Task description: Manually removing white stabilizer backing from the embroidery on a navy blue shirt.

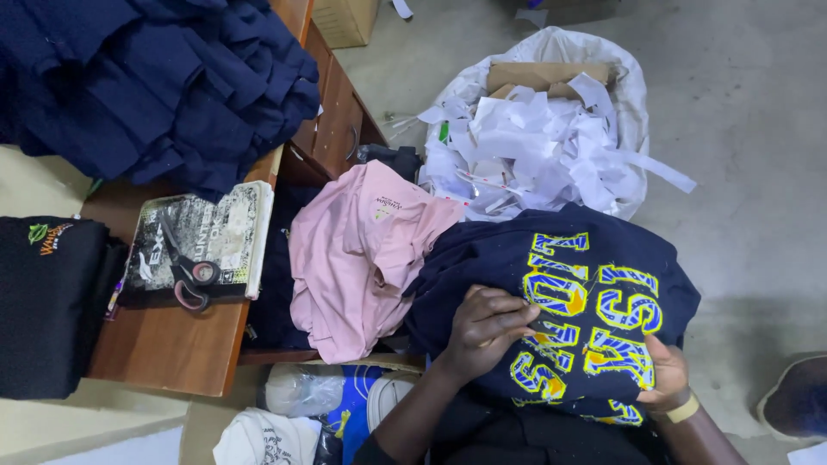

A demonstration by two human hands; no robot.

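Navy printed T-shirt (pixel 568 301), bearing large blue-and-yellow lettering, lay spread across the person's lap, directly under both hands, with the lines of lettering running roughly from upper left to lower right in the head view. The left hand (pixel 487 331) rested on the middle of the garment, its grip curled and pinching at the fabric beside the print; the right hand (pixel 663 379), wearing a yellow wristband (pixel 685 409), held the lower right edge of the same shirt with fingers closed on the cloth. The left hand sat nearer the centre of the print, the right at its margin. A pink shirt (pixel 357 258) lay just to the left, touching the navy one. Beyond it, a wooden surface (pixel 172 344) carried scissors (pixel 185 275) on a printed sheet, a folded black garment (pixel 52 301), and a heap of navy cloth (pixel 164 86). A sack of paper offcuts (pixel 538 129) stood on the floor beyond the lap.
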